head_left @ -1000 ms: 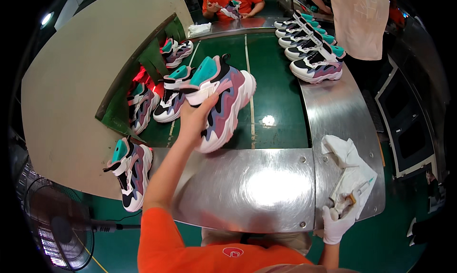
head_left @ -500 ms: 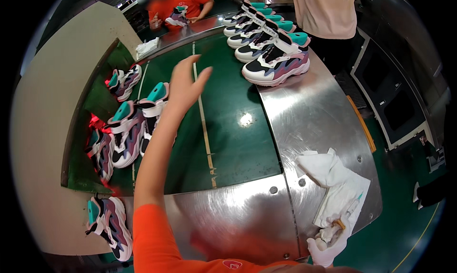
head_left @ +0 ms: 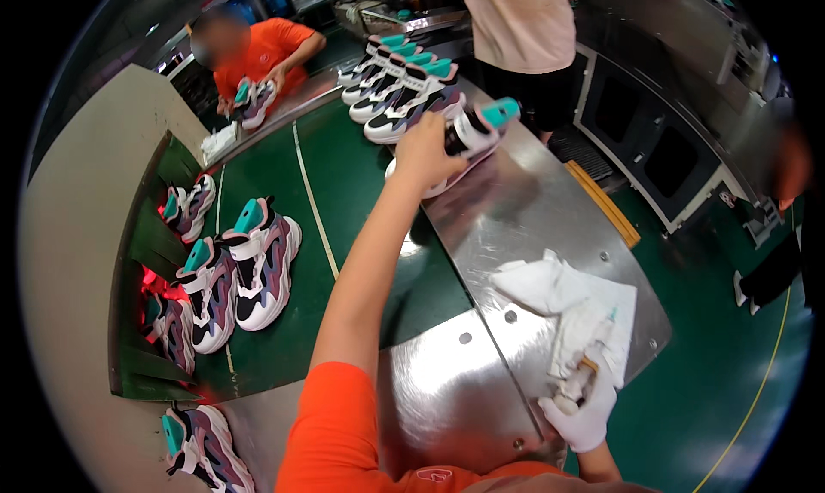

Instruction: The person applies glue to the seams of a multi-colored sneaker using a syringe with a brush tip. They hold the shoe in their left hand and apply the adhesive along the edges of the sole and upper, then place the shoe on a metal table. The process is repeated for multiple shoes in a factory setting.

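Observation:
My bare left hand [head_left: 425, 153] is closed around the nearest sneaker [head_left: 475, 140] of a row, at the seam between the green belt and the metal table. This sneaker is white, black and purple with a teal insert at its collar; my fingers hide part of its upper. The other sneakers of the row [head_left: 412, 115] stand just beyond it. My right hand [head_left: 583, 417], in a white glove, is curled at the lower right around something whitish with an orange-brown band, which I cannot make out. It is beside a crumpled white cloth [head_left: 550, 287].
A green conveyor belt [head_left: 344, 201] runs from a hooded opening with green flaps [head_left: 129, 321]. Several matching sneakers [head_left: 265, 274] are on its left side. Another sneaker [head_left: 206, 450] lies at the lower left. Across the belt a person in orange [head_left: 266, 50] handles a sneaker; another person [head_left: 524, 20] stands behind the row.
My left hand has moved from above the belt to the nearest sneaker of the row and taken hold of it. The view has turned somewhat. My right hand stays by the cloth.

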The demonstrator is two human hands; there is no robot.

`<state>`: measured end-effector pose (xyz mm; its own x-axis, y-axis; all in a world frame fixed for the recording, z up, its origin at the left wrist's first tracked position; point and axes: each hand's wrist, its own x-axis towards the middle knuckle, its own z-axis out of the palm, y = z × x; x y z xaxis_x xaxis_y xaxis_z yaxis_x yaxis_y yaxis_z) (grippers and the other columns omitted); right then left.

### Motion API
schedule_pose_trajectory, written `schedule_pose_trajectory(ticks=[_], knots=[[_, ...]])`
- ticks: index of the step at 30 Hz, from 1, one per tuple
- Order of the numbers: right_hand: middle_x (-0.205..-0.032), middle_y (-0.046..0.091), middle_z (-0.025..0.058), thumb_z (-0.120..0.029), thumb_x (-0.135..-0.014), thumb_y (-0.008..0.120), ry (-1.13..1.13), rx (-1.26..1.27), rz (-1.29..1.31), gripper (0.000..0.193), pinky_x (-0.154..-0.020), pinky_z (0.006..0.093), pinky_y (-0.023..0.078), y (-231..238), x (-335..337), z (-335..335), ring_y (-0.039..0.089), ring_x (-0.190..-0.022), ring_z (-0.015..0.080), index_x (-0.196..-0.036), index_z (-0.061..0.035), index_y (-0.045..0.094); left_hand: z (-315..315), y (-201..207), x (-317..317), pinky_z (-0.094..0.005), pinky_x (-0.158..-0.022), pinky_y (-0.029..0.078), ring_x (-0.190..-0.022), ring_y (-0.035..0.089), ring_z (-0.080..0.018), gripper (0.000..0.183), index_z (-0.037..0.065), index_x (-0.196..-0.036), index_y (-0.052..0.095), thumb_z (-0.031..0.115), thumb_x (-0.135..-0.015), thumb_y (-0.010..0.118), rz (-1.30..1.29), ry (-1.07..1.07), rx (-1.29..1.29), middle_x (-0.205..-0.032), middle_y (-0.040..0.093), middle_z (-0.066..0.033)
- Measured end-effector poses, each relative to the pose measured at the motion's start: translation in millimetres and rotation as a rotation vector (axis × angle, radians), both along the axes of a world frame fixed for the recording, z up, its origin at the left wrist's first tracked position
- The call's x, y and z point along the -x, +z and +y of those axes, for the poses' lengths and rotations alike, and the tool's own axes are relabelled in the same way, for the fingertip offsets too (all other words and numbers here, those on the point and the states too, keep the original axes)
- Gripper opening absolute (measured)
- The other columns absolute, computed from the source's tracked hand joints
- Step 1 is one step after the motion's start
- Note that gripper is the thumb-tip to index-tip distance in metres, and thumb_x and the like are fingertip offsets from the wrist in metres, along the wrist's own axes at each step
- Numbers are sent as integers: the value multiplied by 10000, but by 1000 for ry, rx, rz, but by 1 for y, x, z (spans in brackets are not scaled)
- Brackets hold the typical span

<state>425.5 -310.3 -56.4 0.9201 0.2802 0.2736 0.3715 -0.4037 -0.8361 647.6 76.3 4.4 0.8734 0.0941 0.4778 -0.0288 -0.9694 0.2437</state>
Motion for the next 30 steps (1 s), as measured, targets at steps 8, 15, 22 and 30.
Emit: schedule_pose_trajectory(ticks=[8, 15, 22, 30], knots=[[-1070, 613, 180, -238, -599, 880, 159, -54, -105, 851, -828, 383, 519, 1, -1, 6, 624, -942, 295, -1297, 9, 463, -95, 20, 230, -425, -754, 480, -891, 575, -348, 579, 47, -1002, 570, 362, -578, 805, -67, -99, -168, -977, 567, -143], [-1042, 630, 194, -323, -628, 859, 218, 131, 69, 784, -827, 395, 510, 36, 18, -4, 634, -928, 348, -1258, -27, 498, -142, -12, 404, -476, -761, 459, -889, 563, -429, 574, -42, -971, 522, 416, -740, 780, -42, 843, 294, -941, 552, -225], [-1010, 638, 156, -329, -624, 856, 463, 194, 230, 711, -779, 323, 508, 70, 33, -29, 625, -858, 230, -1196, -27, 562, -194, 36, 464, -433, -863, 463, -1006, 582, -363, 510, -4, -1176, 556, 289, -806, 751, 180, 251, 167, -1096, 597, -183], [-955, 619, 128, -250, -615, 823, 359, 356, 153, 693, -776, 304, 492, 81, 4, -26, 606, -862, 220, -1195, 10, 549, -74, 82, 418, -415, -819, 467, -976, 590, -324, 528, 100, -1075, 604, 295, -637, 826, 508, -27, 124, -1044, 640, -109]])
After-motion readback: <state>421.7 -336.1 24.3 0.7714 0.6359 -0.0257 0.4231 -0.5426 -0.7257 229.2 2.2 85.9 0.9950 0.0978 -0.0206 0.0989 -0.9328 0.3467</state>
